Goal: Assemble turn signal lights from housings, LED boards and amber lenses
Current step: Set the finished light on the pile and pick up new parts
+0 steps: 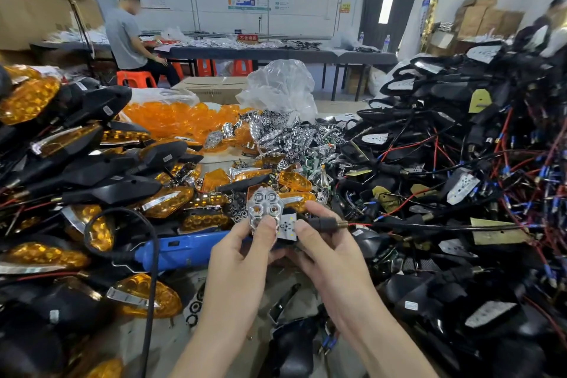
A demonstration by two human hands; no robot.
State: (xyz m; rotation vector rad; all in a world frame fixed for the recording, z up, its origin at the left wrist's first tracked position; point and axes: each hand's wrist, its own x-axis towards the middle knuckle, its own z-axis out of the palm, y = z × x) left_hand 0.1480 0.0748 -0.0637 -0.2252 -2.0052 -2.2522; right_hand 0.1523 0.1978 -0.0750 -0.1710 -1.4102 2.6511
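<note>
L hand [242,255] pinching chrome reflector [264,209] by its lower edge, thumb on the front. R hand [325,252] gripping black housing [322,222] near the stem, white LED board [288,225] sitting in it. Reflector is tilted over the board's left side, not seated yet. So this unit is approx mid-build: board in, reflector going on, amber lens not yet on. Can't tell if the board is fixed or just laid in, since my fingers hide most of the shell. Overall: big heap of finished lights [76,169] on my left, lenses fitted. Bigger tangle of wired housings [460,163] on my right w/ boards showing and no lenses, so plenty left. Supplies straight ahead: loose amber lenses [184,120] in a bag, reflector pile [288,138] beside it. Blue power tool [184,250] lies just beside L hand, its black cord [153,255] looping across the near side. In the way: red leads [405,146] from the right heap trail near R hand and could snag. Stray lenses and reflectors crowd the spot behind my hands.
</note>
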